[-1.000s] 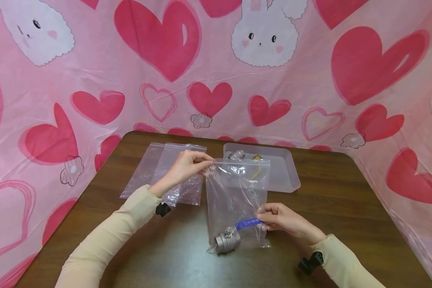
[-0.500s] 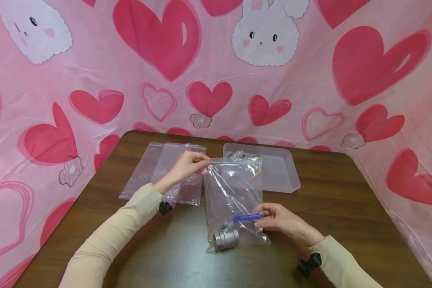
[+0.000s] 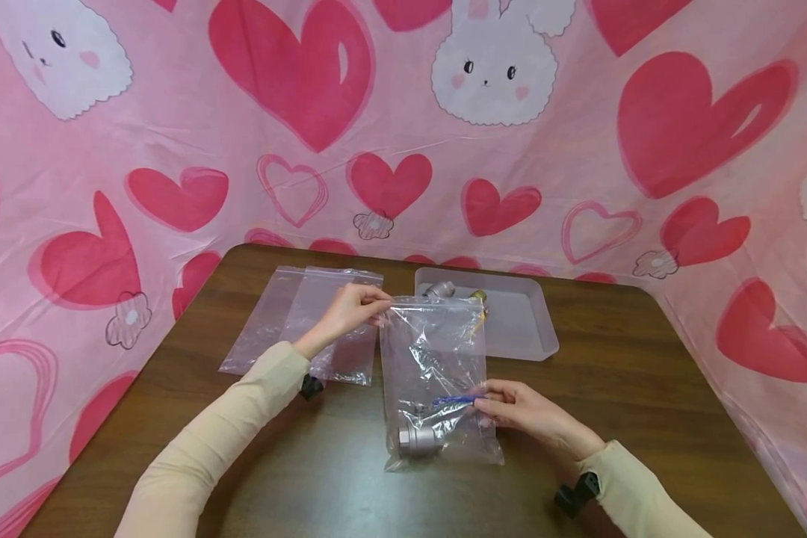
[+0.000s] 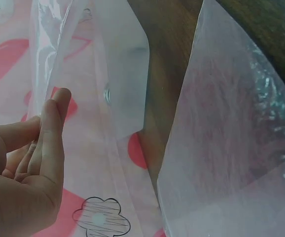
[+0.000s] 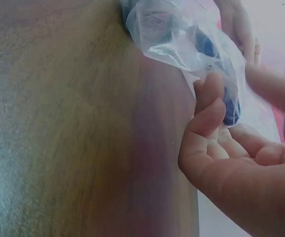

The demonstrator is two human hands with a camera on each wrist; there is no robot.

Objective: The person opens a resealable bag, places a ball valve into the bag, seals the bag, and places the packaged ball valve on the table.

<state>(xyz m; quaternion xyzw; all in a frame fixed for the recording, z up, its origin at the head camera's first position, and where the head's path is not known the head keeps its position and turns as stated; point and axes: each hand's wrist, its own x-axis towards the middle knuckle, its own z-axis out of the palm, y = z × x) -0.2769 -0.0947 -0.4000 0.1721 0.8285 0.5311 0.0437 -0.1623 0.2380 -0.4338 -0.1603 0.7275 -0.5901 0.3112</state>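
A clear zip bag (image 3: 403, 373) hangs upright in front of me, with a steel ball valve (image 3: 417, 441) inside at its lower left corner. The valve's blue lever handle (image 3: 452, 400) points right inside the plastic. My left hand (image 3: 346, 310) pinches the bag's top left corner between thumb and fingers; in the left wrist view the same left hand (image 4: 34, 163) grips the plastic edge. Lower down at the bag's right side, my right hand (image 3: 531, 411) pinches the handle's end through the film. The right wrist view shows the blue handle (image 5: 232, 111) between the thumb and fingers.
Behind the bag stands a translucent tray (image 3: 527, 321), holding another steel valve (image 3: 438, 290) and a brass-coloured valve (image 3: 478, 297) with a yellow handle. Flat clear bags (image 3: 276, 321) lie overlapping at the left. A pink heart-print curtain (image 3: 390, 119) surrounds the brown table (image 3: 612, 351).
The bag's top right corner has swung left and its film has creased. The valve has turned inside, so its blue handle shows edge-on. The right hand has shifted slightly; the left has barely moved.
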